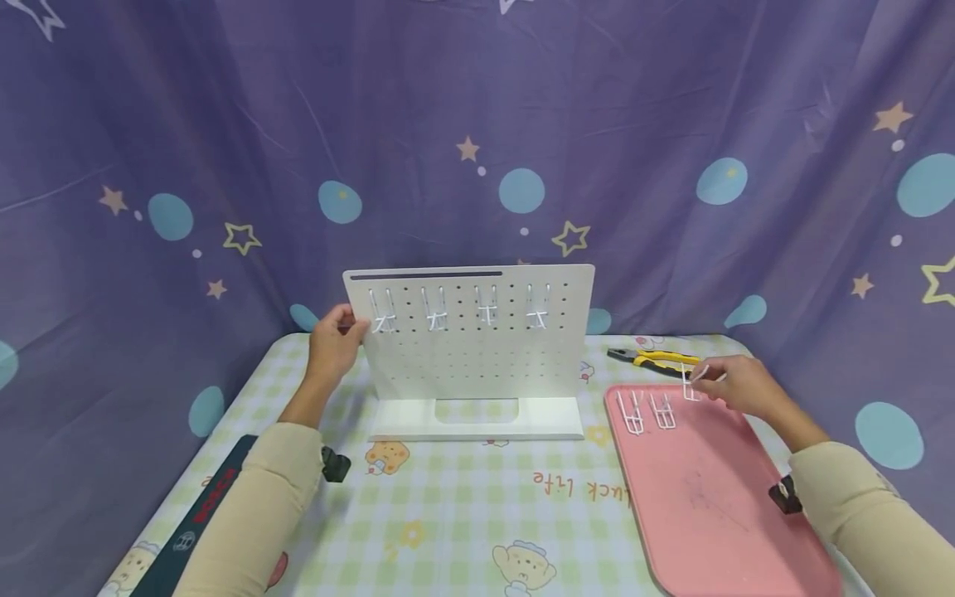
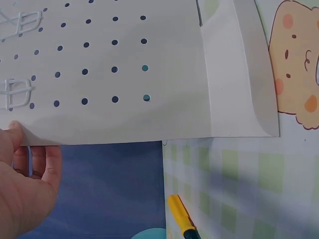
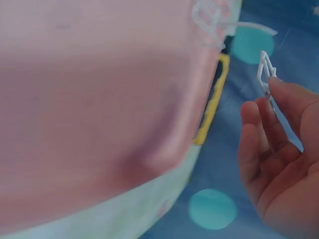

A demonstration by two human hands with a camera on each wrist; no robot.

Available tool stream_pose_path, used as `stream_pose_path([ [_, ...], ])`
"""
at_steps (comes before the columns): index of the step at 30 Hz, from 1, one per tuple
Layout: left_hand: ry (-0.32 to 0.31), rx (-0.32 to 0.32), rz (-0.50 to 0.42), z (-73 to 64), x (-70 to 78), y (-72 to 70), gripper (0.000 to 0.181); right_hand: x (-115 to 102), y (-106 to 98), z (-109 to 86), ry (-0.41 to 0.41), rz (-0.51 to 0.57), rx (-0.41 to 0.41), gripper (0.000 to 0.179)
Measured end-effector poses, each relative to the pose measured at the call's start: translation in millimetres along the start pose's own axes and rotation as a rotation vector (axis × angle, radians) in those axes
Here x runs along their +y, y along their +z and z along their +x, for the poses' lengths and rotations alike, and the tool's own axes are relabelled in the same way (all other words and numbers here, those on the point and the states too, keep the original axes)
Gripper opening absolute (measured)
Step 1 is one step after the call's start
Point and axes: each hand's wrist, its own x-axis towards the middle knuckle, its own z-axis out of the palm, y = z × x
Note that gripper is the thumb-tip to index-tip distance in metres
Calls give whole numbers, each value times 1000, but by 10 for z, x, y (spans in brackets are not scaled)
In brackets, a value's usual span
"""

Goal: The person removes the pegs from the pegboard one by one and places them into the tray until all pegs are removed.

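A white pegboard [image 1: 462,356] stands upright on its base, with several white wire hooks [image 1: 487,313] hung in a row near its top. My left hand [image 1: 335,338] grips the board's left edge, thumb on the front face and fingers behind, as the left wrist view also shows. Over the far end of the pink tray [image 1: 716,489], my right hand [image 1: 739,385] pinches a white wire hook [image 3: 265,67] between thumb and fingers. More wire hooks [image 1: 661,412] lie on the tray, left of that hand.
Behind the tray lie yellow-and-black pliers [image 1: 649,359]. A dark Bosch box [image 1: 216,497] rests along the table's left side, beside the left sleeve. The table wears a green checked cloth [image 1: 440,522], and a purple patterned curtain [image 1: 418,108] hangs behind it.
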Motion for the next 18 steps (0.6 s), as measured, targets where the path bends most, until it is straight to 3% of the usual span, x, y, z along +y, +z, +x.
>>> stream_pose_path([
  [6, -5, -2, -3, 8, 9, -15, 25, 189, 136, -16, -12, -43, -38, 4],
  [18, -3, -3, -18, 20, -2, 0, 24, 327, 360, -1, 44, -61, -142, 4],
])
